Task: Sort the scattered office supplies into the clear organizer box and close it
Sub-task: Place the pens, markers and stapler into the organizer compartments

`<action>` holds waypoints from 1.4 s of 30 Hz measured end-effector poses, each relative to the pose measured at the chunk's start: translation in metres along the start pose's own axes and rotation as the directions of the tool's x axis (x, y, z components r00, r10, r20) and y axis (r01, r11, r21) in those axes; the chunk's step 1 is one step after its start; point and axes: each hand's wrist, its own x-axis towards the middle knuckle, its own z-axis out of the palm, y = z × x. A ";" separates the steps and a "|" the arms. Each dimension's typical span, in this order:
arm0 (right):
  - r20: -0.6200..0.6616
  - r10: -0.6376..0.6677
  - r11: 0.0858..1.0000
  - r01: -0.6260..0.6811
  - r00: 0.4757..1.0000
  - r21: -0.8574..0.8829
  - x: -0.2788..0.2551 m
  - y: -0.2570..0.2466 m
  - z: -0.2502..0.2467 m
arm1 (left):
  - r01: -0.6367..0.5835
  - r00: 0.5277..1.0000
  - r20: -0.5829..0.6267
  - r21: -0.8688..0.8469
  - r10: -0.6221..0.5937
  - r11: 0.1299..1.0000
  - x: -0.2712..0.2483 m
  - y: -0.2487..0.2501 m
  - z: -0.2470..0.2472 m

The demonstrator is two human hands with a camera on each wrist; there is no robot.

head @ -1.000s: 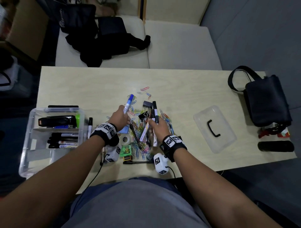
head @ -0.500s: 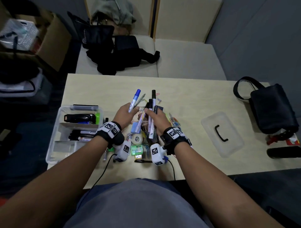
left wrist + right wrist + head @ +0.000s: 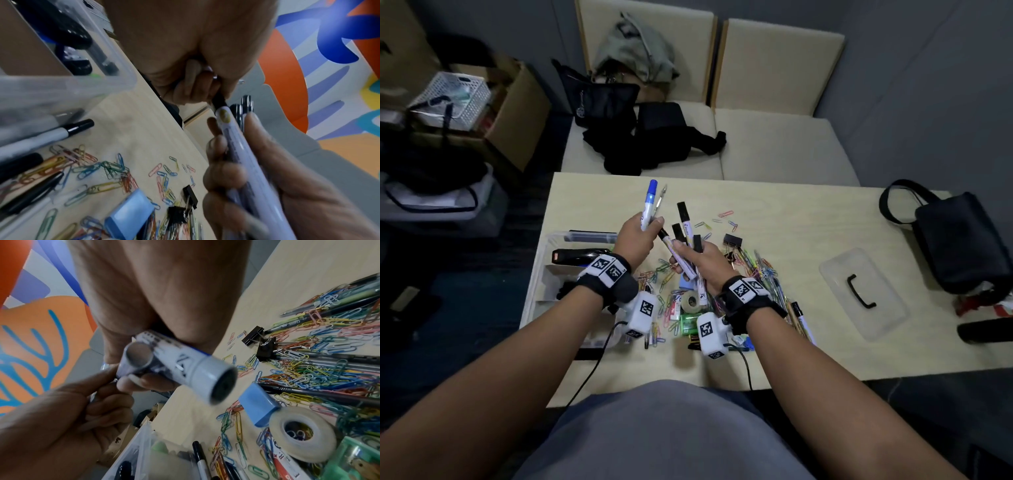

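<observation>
Both forearms reach forward, bare, each wrist wearing a black band with a white camera unit beneath. The left hand [image 3: 636,240] is raised, fingers curled, thumb pinching. The right hand [image 3: 702,257] sits just beside it, slightly lower, fingers wrapped in a fist. Fingertips of the two hands nearly meet.

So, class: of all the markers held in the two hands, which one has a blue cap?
The blue-capped marker in the left hand, pointing up; those in the right hand have black caps.
</observation>
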 end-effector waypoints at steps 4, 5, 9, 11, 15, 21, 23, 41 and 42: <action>0.018 0.001 1.000 -0.001 1.000 0.004 -0.001 0.003 0.013 | 0.000 0.999 -0.042 0.082 0.004 0.997 0.005 -0.013 -0.035; 0.011 -0.004 1.000 0.004 1.000 -0.017 0.000 0.003 0.017 | -0.003 0.999 -0.047 0.120 0.008 0.993 0.004 -0.017 -0.045; 0.081 -0.023 0.976 0.040 0.996 -0.214 0.000 -0.005 0.035 | 0.046 0.992 -0.127 0.313 -0.006 0.949 0.008 -0.029 -0.084; 0.147 -0.009 0.924 0.065 0.989 -0.376 0.000 -0.011 0.045 | 0.099 0.985 -0.172 0.474 -0.018 0.875 0.012 -0.032 -0.106; 0.308 -0.002 0.642 0.237 0.951 -0.729 0.009 -0.020 0.072 | 0.165 0.981 -0.191 0.688 -0.043 0.707 0.018 -0.041 -0.141; 0.439 0.046 0.267 0.412 0.897 -0.871 0.021 -0.032 0.117 | 0.143 0.990 -0.125 0.806 -0.072 0.575 0.020 -0.057 -0.158; 0.466 0.063 0.168 0.451 0.883 -0.877 0.027 -0.031 0.130 | 0.148 0.989 -0.119 0.788 -0.088 0.597 0.022 -0.060 -0.159; 0.509 0.022 -0.199 0.503 0.860 -0.841 0.039 -0.002 0.190 | 0.142 0.989 -0.075 0.708 -0.126 0.692 0.030 -0.066 -0.170; 0.512 0.028 -0.190 0.507 0.859 -0.841 0.040 -0.001 0.189 | 0.147 0.989 -0.081 0.708 -0.127 0.691 0.030 -0.067 -0.169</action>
